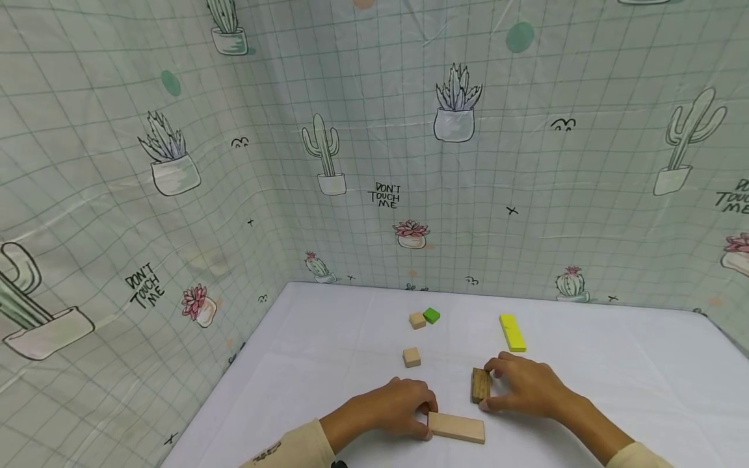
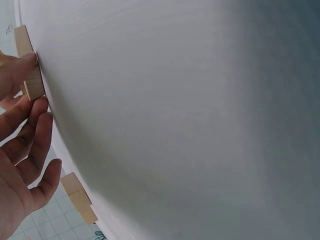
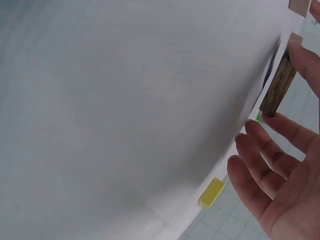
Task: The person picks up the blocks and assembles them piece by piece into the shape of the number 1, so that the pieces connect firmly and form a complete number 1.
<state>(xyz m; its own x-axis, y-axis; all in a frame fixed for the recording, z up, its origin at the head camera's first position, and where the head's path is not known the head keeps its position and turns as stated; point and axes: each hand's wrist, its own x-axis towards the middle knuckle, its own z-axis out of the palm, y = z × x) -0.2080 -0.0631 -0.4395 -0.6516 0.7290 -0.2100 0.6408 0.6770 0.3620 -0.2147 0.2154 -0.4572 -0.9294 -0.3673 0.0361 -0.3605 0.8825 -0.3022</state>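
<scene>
Meanwhile, right hand (image 1: 526,388) pinched dark block (image 1: 480,385), long axis twelve-to-six, at one o'clock from pale plank (image 1: 456,428); left hand (image 1: 398,406) pinched plank's nine-o'clock end, axis roughly nine-to-three.

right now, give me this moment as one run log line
left hand: holds long pale block | right hand: holds dark block | yellow block, green block: untouched
</scene>
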